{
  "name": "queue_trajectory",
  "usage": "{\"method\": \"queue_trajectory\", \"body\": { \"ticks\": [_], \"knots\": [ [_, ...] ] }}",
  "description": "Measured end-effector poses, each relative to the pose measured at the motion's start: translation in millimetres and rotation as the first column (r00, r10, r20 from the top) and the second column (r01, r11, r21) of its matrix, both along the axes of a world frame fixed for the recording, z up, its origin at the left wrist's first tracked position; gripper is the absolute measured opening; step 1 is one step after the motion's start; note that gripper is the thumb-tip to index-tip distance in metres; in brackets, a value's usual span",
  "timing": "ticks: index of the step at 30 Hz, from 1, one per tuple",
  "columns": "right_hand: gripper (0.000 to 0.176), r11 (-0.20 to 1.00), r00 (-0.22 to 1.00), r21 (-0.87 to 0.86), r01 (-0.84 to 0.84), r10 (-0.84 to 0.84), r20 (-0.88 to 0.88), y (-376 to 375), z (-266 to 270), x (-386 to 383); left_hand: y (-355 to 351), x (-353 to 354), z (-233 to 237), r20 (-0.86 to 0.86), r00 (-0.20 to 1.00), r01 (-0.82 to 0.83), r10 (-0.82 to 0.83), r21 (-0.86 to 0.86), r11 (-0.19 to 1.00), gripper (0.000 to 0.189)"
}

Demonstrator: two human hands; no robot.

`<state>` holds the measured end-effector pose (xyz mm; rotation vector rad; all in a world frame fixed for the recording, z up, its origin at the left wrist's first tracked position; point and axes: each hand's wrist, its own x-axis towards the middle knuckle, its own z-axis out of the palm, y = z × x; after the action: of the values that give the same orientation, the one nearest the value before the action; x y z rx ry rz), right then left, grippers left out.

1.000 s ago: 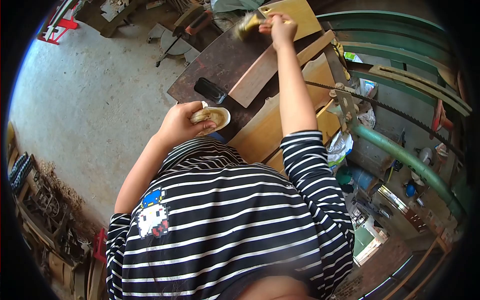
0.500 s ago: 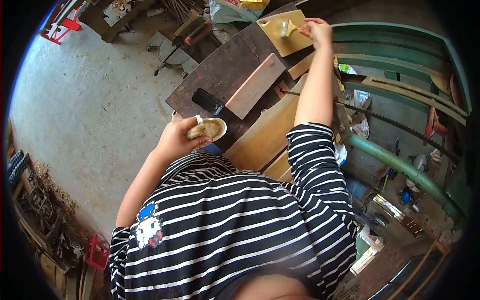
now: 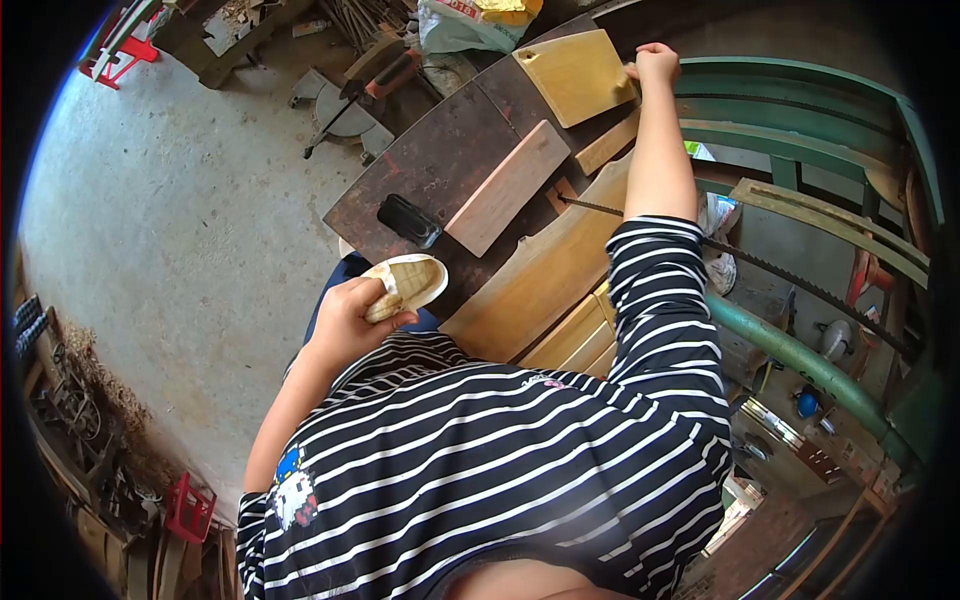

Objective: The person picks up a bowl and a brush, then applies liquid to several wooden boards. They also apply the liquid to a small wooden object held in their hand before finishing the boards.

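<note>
My left hand [image 3: 352, 318] grips a whitish oval cup [image 3: 418, 280] with a tan inside, just off the near edge of the dark table. At the far right edge of a yellowish board [image 3: 578, 78], my right hand [image 3: 655, 66] is closed round the handle of a brush, whose bristles are mostly hidden. That board lies on the dark table [image 3: 410, 165]. A narrower reddish plank [image 3: 508, 188] rests nearer to me, with a black object [image 3: 409, 220] to its left.
Long wooden boards [image 3: 545, 275] lie in front of my body. A toothed blade [image 3: 790, 275] and a green metal frame [image 3: 800, 345] stand at the right. On the floor beyond the table is a saw [image 3: 345, 112]. A plastic bag [image 3: 470, 25] is at the top.
My right hand has moved right, from above the yellowish board to its right edge. The cup in my left hand has tilted, showing more of its inside. The view has shifted slightly.
</note>
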<state>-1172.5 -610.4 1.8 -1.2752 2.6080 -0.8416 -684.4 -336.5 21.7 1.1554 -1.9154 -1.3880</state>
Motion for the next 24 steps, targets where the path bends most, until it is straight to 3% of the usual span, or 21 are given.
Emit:
{"method": "queue_trajectory", "body": {
  "ticks": [2, 3, 5, 6, 7, 9, 11, 12, 13, 14, 15, 16, 17, 18, 19, 22, 23, 24],
  "knots": [
    [0.015, 0.967, 0.881, -0.246, 0.063, 0.062, 0.469, -10, -15, -4, 2, 0, -1, 0.003, 1.0, -0.009, 0.009, -0.009, 1.0, 0.037],
    [0.015, 0.967, 0.88, -0.248, 0.06, 0.066, 0.471, -12, -18, -7, 2, 0, -3, 0.006, 1.0, -0.013, 0.013, -0.011, 1.0, 0.037],
    [0.015, 0.702, 0.469, -0.545, 0.459, 0.33, 0.819, -14, -24, -13, 4, 2, -7, 0.04, 0.999, 0.002, -0.002, -0.018, 1.0, 0.036],
    [0.012, 0.607, 0.486, -0.534, 0.588, 0.262, 0.834, -15, -28, -15, 5, 1, -6, 0.04, 0.999, 0.003, -0.002, -0.022, 1.0, 0.036],
    [0.012, 0.603, 0.487, -0.537, 0.59, 0.265, 0.832, -9, -32, -19, 5, 0, -4, 0.028, 0.999, -0.018, 0.019, -0.028, 0.999, 0.036],
    [0.013, 0.656, 0.763, -0.464, 0.595, -0.279, 0.584, 6, -41, -30, 6, -1, -3, 0.011, 0.999, -0.045, 0.045, -0.031, 0.999, 0.037],
    [0.018, 0.833, 0.886, -0.315, 0.455, -0.459, 0.066, 12, -66, -90, 9, 0, -3, 0.017, 0.998, -0.055, 0.056, -0.044, 0.998, 0.037],
    [0.015, 0.814, 0.875, -0.386, 0.433, -0.483, -0.038, 23, -59, -83, 12, 1, -5, 0.01, 0.998, -0.062, 0.063, -0.067, 0.996, 0.038],
    [0.015, 0.822, 0.877, -0.374, 0.429, -0.478, -0.046, 36, -54, -79, 15, 2, -7, 0.009, 0.998, -0.067, 0.068, -0.052, 0.996, 0.038],
    [0.015, 0.94, 0.94, -0.1, 0.325, -0.333, -0.075, 47, -50, -89, 17, 2, -9, 0.004, 0.998, -0.067, 0.068, -0.076, 0.995, 0.037],
    [0.035, 0.965, 0.982, 0.181, 0.189, -0.181, -0.061, 53, -43, -100, 19, 2, -11, -0.004, 0.998, -0.068, 0.067, -0.101, 0.993, 0.037],
    [0.035, 0.964, 0.982, 0.19, 0.184, -0.174, -0.069, 54, -45, -101, 21, 1, -13, -0.012, 0.997, -0.071, 0.07, -0.12, 0.99, 0.039],
    [0.034, 0.918, 0.926, 0.353, 0.179, -0.036, -0.376, 54, -50, -103, 21, 0, -13, -0.018, 0.997, -0.079, 0.078, -0.111, 0.991, 0.039],
    [0.035, 0.84, 0.774, 0.494, 0.224, 0.154, -0.614, 53, -61, -106, 20, -1, -11, -0.012, 0.998, -0.067, 0.066, -0.129, 0.989, 0.04],
    [0.035, 0.838, 0.772, 0.498, 0.222, 0.16, -0.615, 52, -59, -101, 20, -2, -10, -0.005, 0.999, -0.052, 0.051, -0.149, 0.988, 0.041],
    [0.037, 0.621, 0.801, 0.766, 0.166, 0.368, -0.472, 51, -56, -99, 19, -5, -11, -0.011, 0.999, -0.046, 0.044, -0.176, 0.983, 0.045],
    [0.037, 0.624, 0.8, 0.763, 0.168, 0.367, -0.475, 46, -73, -120, 20, -6, -10, -0.006, 0.999, -0.034, 0.034, -0.192, 0.981, 0.045],
    [0.035, 0.81, 0.968, 0.529, 0.253, -0.211, -0.139, 35, -106, -159, 21, -6, -12, 0.0, 0.999, -0.033, 0.034, -0.203, 0.979, 0.046]
  ]
}}
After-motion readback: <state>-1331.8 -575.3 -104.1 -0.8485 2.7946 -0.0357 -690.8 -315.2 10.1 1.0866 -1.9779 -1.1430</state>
